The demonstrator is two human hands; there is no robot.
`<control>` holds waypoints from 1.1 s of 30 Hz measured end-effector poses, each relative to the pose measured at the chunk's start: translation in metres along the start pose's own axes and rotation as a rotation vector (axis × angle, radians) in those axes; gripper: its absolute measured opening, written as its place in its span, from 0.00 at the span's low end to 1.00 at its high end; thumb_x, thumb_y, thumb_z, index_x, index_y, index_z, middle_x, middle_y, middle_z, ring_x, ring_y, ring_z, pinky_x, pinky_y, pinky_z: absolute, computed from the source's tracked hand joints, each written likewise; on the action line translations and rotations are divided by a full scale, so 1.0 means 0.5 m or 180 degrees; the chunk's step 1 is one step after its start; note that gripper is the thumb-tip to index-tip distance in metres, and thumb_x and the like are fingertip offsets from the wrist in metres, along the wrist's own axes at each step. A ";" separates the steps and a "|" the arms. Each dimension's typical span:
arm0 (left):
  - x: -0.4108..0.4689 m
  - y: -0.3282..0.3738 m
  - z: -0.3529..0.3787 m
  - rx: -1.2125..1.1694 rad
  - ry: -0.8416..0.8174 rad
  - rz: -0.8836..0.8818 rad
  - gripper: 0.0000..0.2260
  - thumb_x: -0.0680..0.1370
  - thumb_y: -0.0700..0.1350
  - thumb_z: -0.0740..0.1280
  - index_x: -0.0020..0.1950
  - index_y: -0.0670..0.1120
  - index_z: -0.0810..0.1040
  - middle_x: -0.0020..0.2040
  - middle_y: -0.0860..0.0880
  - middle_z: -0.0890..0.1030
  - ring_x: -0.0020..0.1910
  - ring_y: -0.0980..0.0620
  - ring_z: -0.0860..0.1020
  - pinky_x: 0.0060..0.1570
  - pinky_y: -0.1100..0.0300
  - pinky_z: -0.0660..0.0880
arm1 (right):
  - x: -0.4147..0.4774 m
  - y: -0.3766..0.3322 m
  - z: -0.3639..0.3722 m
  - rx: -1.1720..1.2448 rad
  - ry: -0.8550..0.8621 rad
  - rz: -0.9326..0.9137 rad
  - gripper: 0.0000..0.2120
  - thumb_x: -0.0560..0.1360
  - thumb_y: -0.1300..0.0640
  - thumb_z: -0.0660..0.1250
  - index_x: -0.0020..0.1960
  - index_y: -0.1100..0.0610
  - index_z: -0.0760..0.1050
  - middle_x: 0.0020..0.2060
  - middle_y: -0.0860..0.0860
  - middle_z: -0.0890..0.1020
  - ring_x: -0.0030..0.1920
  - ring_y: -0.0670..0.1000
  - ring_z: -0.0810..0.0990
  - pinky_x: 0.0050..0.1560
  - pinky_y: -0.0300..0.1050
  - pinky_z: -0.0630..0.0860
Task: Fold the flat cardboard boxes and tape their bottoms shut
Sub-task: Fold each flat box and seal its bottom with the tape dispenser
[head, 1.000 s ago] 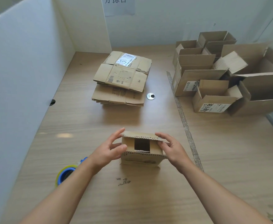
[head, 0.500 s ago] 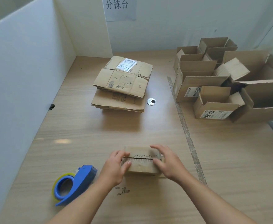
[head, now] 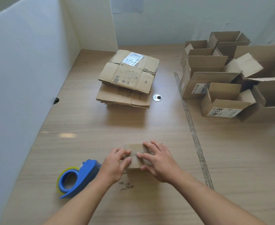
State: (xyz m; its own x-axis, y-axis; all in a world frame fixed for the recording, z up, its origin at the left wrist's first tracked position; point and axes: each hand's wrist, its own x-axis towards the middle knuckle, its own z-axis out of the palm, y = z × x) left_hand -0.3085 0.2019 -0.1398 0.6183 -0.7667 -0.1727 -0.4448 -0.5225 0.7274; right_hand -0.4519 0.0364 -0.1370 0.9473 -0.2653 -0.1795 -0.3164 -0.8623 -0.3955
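A small cardboard box (head: 134, 148) stands on the wooden table (head: 88, 124) close in front of me, its flaps folded flat so a seam runs across the top. My left hand (head: 115, 164) lies on the box's left end with fingers curled over the flaps. My right hand (head: 159, 161) presses flat on the right part, fingers spread across the seam. A blue tape dispenser (head: 75, 177) with a yellowish tape roll lies just left of my left wrist. A stack of flat cardboard boxes (head: 127, 78) sits farther back in the middle.
Several folded open boxes (head: 221, 88) crowd the right rear of the table. A strip of tape (head: 192, 127) runs along the table surface right of my hands. A round metal grommet (head: 157, 97) lies beside the flat stack. White partition walls (head: 19, 70) close off the left and back.
The box's flaps went from open, showing the hollow inside, to folded shut. Both hands moved from the box's sides onto its top and now hold the flaps down.
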 end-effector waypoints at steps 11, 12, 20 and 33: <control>-0.084 -0.108 -0.125 0.1480 0.0785 -0.0396 0.24 0.76 0.53 0.67 0.72 0.51 0.73 0.58 0.49 0.77 0.56 0.44 0.74 0.55 0.49 0.72 | -0.008 -0.022 0.006 -0.0508 0.0081 -0.0148 0.21 0.78 0.43 0.60 0.70 0.32 0.64 0.74 0.55 0.65 0.75 0.63 0.60 0.72 0.70 0.57; -0.100 -0.120 -0.131 0.1634 0.0718 -0.0556 0.25 0.75 0.53 0.69 0.72 0.53 0.71 0.59 0.49 0.76 0.57 0.44 0.73 0.55 0.49 0.72 | -0.007 -0.021 0.010 -0.0590 0.0133 -0.0187 0.20 0.76 0.43 0.60 0.68 0.33 0.66 0.71 0.56 0.68 0.73 0.64 0.66 0.68 0.71 0.62; -0.159 -0.193 -0.111 0.1892 0.0165 -0.0864 0.32 0.78 0.58 0.65 0.79 0.59 0.55 0.61 0.49 0.72 0.58 0.46 0.73 0.55 0.53 0.72 | -0.005 -0.018 0.023 -0.0851 0.0359 -0.0239 0.27 0.74 0.46 0.68 0.70 0.34 0.65 0.70 0.60 0.70 0.70 0.68 0.69 0.66 0.73 0.63; -0.165 -0.209 -0.090 0.1482 0.0500 -0.1137 0.34 0.79 0.54 0.66 0.80 0.58 0.52 0.53 0.46 0.69 0.46 0.44 0.74 0.43 0.52 0.75 | -0.008 -0.007 0.046 -0.0690 0.0571 -0.0118 0.22 0.78 0.36 0.53 0.72 0.33 0.64 0.71 0.56 0.67 0.72 0.62 0.64 0.74 0.64 0.55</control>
State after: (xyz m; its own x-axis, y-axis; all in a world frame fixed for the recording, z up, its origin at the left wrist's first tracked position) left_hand -0.2840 0.3363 -0.1717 0.8541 -0.4681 -0.2268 -0.4069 -0.8729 0.2693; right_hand -0.4558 0.0504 -0.1557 0.9578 -0.2874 0.0014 -0.2817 -0.9398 -0.1935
